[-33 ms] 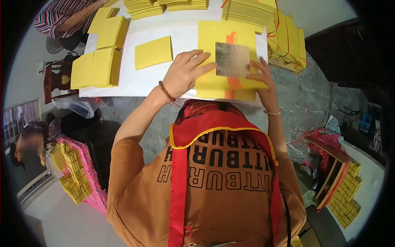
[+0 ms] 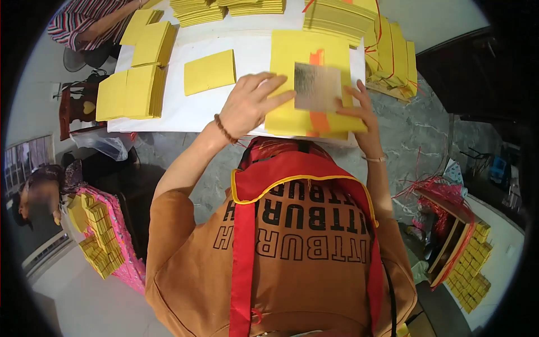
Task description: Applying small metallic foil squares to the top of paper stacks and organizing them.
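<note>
A yellow paper sheet with an orange strip down its middle lies at the right of the table's near edge. On it rests a thin, shiny, square plate, dark at its left side and pale at its right. My left hand is open over the sheet's left part, fingers spread, with one fingertip at the plate's left edge. At the sheet's right edge, my right hand holds a raised part of the paper, its slightly blurred fingers reaching toward the plate. The right thumb is hidden.
A folded yellow piece lies left of my hands on the white table. Yellow stacks stand at the left, far side and far right. Another person's striped sleeve shows at far left. Red-tied bundles stand beyond the table.
The shiny plate has shifted slightly toward me on the sheet. My right hand has come a little nearer to me, with the raised paper. My left hand has barely moved.
</note>
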### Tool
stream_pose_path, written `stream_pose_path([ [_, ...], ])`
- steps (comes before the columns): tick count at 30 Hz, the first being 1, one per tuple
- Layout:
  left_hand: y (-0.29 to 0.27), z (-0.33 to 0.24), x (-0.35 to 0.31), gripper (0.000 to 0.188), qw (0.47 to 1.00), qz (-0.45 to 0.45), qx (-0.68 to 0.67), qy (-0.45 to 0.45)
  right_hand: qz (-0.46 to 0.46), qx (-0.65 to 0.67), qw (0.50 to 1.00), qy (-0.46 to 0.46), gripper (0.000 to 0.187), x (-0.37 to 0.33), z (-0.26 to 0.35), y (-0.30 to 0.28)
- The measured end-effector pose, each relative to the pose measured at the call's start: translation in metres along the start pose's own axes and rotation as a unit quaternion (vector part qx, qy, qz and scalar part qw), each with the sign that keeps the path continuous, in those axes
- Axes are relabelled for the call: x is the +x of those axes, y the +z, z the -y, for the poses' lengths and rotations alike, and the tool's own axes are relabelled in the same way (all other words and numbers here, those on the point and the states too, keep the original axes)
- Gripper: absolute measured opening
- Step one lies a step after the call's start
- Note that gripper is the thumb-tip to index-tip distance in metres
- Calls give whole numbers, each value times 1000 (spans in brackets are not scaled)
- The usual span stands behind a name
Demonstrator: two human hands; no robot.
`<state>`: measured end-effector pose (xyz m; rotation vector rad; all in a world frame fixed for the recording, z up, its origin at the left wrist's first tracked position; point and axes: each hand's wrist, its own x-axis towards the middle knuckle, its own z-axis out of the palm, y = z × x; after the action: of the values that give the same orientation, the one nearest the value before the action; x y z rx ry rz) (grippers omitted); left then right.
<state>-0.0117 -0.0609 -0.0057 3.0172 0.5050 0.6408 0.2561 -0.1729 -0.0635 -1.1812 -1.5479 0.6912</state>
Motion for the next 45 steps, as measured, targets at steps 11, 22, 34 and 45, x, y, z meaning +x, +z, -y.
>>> stream_pose_path([
  [11,1,-14,-2,22,889,83,-304,-334,35,-57,966,249,25,-2,26,3],
  [22,41,7,9,29,762,15,-462,-453,-132,42,953,268,39,24,32,25],
  [34,52,9,11,27,739,-31,-470,-482,-190,8,939,288,35,30,27,35],
  [45,26,-7,26,34,841,-34,-268,-470,-209,-30,935,284,33,29,22,39],
])
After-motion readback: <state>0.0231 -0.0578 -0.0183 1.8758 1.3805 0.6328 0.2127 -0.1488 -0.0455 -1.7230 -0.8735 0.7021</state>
